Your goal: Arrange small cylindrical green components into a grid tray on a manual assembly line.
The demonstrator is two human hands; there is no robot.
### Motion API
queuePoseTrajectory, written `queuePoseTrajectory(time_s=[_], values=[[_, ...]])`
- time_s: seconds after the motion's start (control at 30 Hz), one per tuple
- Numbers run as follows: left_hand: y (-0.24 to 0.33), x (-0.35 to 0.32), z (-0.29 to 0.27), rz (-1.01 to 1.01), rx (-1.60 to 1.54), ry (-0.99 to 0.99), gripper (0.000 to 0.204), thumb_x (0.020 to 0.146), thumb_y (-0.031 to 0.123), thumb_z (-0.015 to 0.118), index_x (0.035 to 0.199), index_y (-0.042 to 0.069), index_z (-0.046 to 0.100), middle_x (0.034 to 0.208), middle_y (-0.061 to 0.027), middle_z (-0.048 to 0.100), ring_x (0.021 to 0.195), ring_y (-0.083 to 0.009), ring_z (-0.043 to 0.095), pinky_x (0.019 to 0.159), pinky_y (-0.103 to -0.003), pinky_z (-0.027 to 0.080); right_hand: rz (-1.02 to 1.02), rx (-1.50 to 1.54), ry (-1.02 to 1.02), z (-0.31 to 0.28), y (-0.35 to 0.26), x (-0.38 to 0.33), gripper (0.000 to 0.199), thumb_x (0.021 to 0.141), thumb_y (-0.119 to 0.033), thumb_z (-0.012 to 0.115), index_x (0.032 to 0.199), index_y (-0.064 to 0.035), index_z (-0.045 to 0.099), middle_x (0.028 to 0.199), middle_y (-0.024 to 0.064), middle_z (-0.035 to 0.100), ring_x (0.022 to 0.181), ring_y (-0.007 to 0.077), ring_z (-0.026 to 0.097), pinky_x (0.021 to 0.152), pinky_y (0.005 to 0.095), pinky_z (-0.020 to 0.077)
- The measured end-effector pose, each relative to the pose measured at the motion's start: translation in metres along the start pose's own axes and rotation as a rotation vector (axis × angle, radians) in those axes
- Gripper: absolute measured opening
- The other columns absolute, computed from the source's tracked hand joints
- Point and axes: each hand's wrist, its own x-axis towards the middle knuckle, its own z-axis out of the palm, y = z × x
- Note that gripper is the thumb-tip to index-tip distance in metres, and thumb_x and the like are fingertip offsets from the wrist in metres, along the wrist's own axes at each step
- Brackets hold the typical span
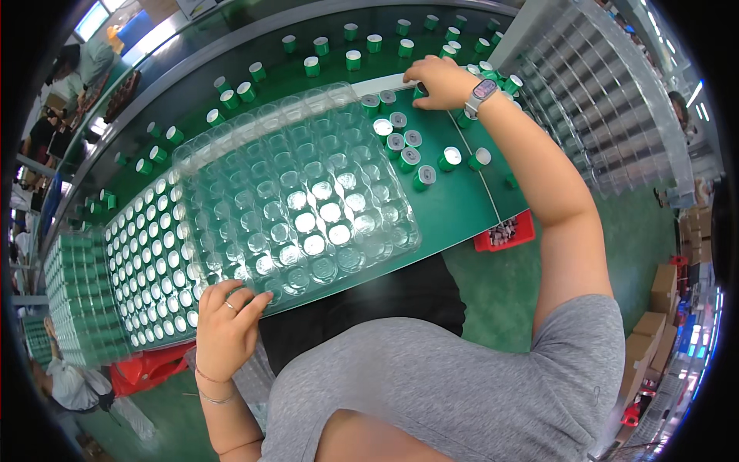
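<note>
A clear plastic tray (269, 189) with rows of round pockets lies tilted across the green work table (462, 204). My left hand (229, 323) is curled at its near left corner, thumb and fingers closed on the edge. At the far right of the table, my right hand (441, 83), a watch on its wrist, is bent over a small green cylinder (420, 91), fingers curled round it; the hand partly hides it. Several green cylinders stand between that hand and the tray, some with grey ends up, others, like one green cylinder (449, 159), with white ends up.
A filled tray (154, 254) of white-topped cylinders lies at the left, beside a tray stack (73, 300). Spaced green cylinders stand on the belt (269, 58) beyond. Upright clear trays (608, 100) stand at the right. A red bin (508, 232) sits below the table's near edge.
</note>
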Motion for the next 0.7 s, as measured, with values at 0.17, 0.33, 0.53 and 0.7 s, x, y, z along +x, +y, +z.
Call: queuePoseTrajectory(time_s=[0.17,0.33,0.53,0.7], values=[[0.001,0.000,-0.001,-0.012,0.012,-0.002,0.032,0.074,0.005,0.066,0.105,0.013,0.068,0.094,-0.0054,0.061,0.102,-0.0285,0.056,0.089,-0.045,0.041,-0.166,0.133,0.080,-0.001,-0.021,0.016,0.039,0.080,-0.016,0.069,0.118,-0.0124,0.062,0.116,0.0059,0.064,0.112,0.0258,0.056,0.096,0.0404,0.0401],[0.002,-0.001,0.001,-0.012,0.010,-0.001,0.033,0.074,0.005,0.066,0.105,0.014,0.068,0.094,-0.0052,0.061,0.102,-0.0285,0.056,0.089,-0.045,0.041,-0.136,0.118,-0.086,-0.002,-0.020,0.023,0.038,0.079,-0.018,0.069,0.116,-0.0116,0.063,0.106,0.0048,0.067,0.107,0.0246,0.059,0.098,0.0405,0.0367],[0.002,-0.001,0.000,-0.008,0.004,0.007,0.032,0.074,0.005,0.066,0.105,0.014,0.068,0.095,-0.0051,0.061,0.102,-0.0284,0.056,0.090,-0.045,0.041,-0.010,-0.018,-0.114,-0.013,-0.005,0.014,0.034,0.078,-0.018,0.068,0.111,-0.0103,0.064,0.100,0.0044,0.068,0.104,0.0241,0.059,0.100,0.0419,0.0352],[0.001,-0.002,0.000,-0.003,0.003,0.008,0.033,0.074,0.006,0.067,0.106,0.014,0.068,0.095,-0.0051,0.061,0.102,-0.0284,0.056,0.090,-0.045,0.042,-0.065,-0.004,-0.042,-0.016,-0.010,0.016,0.037,0.078,-0.018,0.070,0.113,-0.0105,0.062,0.107,0.0050,0.066,0.109,0.0240,0.059,0.099,0.0432,0.0364]])
